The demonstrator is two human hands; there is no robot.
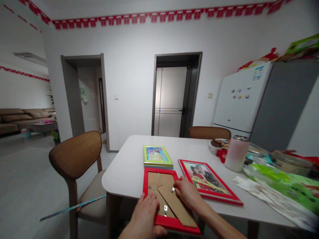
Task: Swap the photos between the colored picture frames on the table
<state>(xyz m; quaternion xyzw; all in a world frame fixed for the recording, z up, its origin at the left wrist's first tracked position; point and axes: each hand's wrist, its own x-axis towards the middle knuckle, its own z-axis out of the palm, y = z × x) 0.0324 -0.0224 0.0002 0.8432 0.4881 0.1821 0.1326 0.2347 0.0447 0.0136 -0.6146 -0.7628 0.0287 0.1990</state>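
Observation:
A red picture frame (161, 171) lies face down at the table's near edge, its brown backing board (152, 178) and slanted easel stand (175, 206) uppermost. My left hand (146, 212) is closed around its lower left side, thumb along the bottom edge. At the right side, the curled fingers of my right hand (188, 192) press at a small metal clip (172, 190); the fingertips partly cover it. More metal clips sit on the other sides. To the right lies a second red picture frame (211, 177), face up with a photo. A yellow-green picture frame (157, 156) lies just beyond.
On the white table (124, 166) at right stand a pink and white bottle (236, 153), a green plastic package (286, 186) and white cloth gloves (264, 196). A wooden chair (76, 156) is at left, with a patterned strip (72, 207) across it.

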